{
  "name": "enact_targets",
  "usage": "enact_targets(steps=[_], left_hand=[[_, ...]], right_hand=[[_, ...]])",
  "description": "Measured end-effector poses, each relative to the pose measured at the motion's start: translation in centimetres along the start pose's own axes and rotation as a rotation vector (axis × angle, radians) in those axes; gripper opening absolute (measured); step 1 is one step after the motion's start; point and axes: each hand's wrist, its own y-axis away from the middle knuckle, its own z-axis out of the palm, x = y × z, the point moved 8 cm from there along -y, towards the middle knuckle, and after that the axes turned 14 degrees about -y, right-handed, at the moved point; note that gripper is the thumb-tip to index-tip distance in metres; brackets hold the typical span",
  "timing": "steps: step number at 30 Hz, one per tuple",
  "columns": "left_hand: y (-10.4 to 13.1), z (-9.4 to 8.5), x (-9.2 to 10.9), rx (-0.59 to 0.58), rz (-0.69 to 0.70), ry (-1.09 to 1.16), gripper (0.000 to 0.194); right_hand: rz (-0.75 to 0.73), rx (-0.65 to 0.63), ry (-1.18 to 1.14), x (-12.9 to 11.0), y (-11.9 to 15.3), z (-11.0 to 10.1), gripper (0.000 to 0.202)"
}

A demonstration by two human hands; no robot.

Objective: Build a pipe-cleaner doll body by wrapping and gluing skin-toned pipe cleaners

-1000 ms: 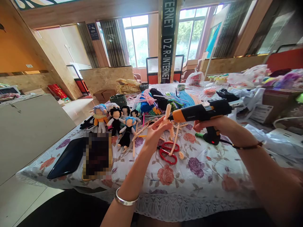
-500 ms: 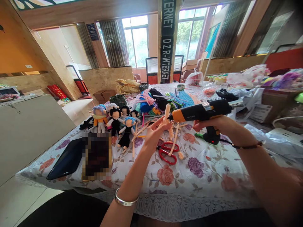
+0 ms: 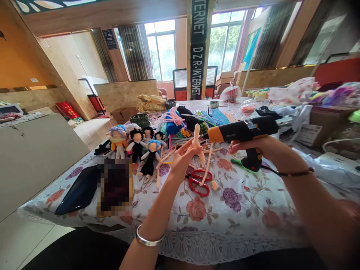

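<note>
My left hand (image 3: 184,156) pinches a peach fuzzy pipe cleaner piece (image 3: 197,134), held upright, with a twisted length hanging below the fingers. My right hand (image 3: 260,146) is wrapped round the handle of a black and orange hot glue gun (image 3: 239,130), a small red light showing at its base. The gun's nozzle points left, close to the pipe cleaner piece; I cannot tell whether they touch. Below on the cloth lie red-handled scissors (image 3: 199,190), with a peach strip (image 3: 207,168) across them and a small peach coil (image 3: 214,185) beside them.
Several small yarn-like dolls (image 3: 137,144) stand left of my left hand. A dark tablet-like object (image 3: 78,190) and a blurred gold-edged object (image 3: 114,189) lie at the front left. Bundles of coloured pipe cleaners (image 3: 180,120) fill the back; plastic bags and a cardboard box (image 3: 323,122) stand right.
The glue gun has shifted slightly to the right, its nozzle drawing a little away from the pipe cleaner piece. My left hand stays nearly still.
</note>
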Motion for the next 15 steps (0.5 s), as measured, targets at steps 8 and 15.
enact_targets(steps=[8, 15], left_hand=[[-0.2, -0.3, 0.2, 0.004, 0.083, -0.069, 0.044], [-0.3, -1.3, 0.7, 0.14, 0.137, -0.076, 0.046]], right_hand=[[0.001, 0.044, -0.057, -0.2, 0.0, -0.7, 0.026], [0.123, 0.17, 0.105, 1.1, -0.5, -4.9, 0.032]])
